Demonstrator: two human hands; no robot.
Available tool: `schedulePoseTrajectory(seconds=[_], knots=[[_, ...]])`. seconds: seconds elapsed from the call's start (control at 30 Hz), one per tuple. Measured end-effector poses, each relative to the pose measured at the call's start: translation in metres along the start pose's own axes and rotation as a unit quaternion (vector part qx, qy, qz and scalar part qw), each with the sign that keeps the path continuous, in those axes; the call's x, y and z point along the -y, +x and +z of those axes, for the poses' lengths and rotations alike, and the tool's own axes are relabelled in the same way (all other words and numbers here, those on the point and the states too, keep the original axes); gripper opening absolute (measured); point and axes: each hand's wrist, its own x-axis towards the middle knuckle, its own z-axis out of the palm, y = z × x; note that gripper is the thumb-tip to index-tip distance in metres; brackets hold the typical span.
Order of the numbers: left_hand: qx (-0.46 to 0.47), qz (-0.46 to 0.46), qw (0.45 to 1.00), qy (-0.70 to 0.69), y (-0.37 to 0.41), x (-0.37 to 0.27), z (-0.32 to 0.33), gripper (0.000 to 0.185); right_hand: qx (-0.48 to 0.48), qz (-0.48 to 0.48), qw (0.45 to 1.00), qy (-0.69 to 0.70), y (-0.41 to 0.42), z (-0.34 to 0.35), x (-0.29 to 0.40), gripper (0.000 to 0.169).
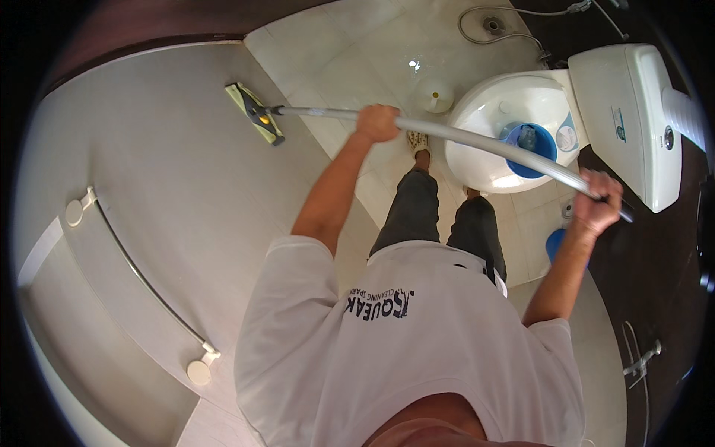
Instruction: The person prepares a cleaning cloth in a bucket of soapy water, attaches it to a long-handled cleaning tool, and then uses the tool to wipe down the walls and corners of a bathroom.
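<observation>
A long metal pole [475,139] runs slantwise across the view, above the toilet. My left hand [377,123] is closed around its middle part, and my right hand [597,202] grips it close to the end at the right. At the pole's far end a flat yellow-green and black cleaning head [254,114] lies against the light grey tiled wall. Below the pole, a blue container [542,167] stands on the closed lid of the white toilet [469,170]; something clear and crumpled is inside it.
The toilet tank [620,123] stands at the right. A pale round container [441,100] sits on the wet-looking tiled floor, near a drain fitting [494,24] and a hose [461,28]. A towel rail [146,275] juts from the left wall. Another blue object [554,243] is beside my right forearm.
</observation>
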Motion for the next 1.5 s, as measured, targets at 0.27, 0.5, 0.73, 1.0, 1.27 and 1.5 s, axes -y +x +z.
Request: schedulePoseTrajectory(seconds=[0.27,0.5,0.73,1.0,1.27,1.5], knots=[[0.120,0.090,0.984,-0.094,-0.091,-0.157,0.051,0.025,-0.085,0.035,0.995,-0.038,-0.041,-0.092,0.160,0.028],[0.195,0.094,0.973,-0.083,-0.075,-0.142,0.056,0.023,-0.164,-0.016,0.985,-0.041,-0.042,-0.129,0.143,0.029],[0.140,0.004,0.990,0.035,0.011,0.027,0.046,0.021,-0.205,-0.032,0.969,-0.134,-0.049,-0.066,-0.054,0.009],[0.063,0.036,0.997,0.038,0.002,0.025,0.073,0.017,-0.137,0.055,0.981,-0.128,-0.067,-0.064,-0.038,0.008],[0.193,0.086,0.970,-0.118,-0.085,-0.163,0.095,0.019,-0.175,0.050,0.980,-0.082,-0.059,-0.110,0.142,0.030],[0.206,0.032,0.976,-0.063,-0.017,-0.086,0.074,0.022,-0.157,0.024,0.987,-0.028,-0.004,-0.107,0.069,0.028]])
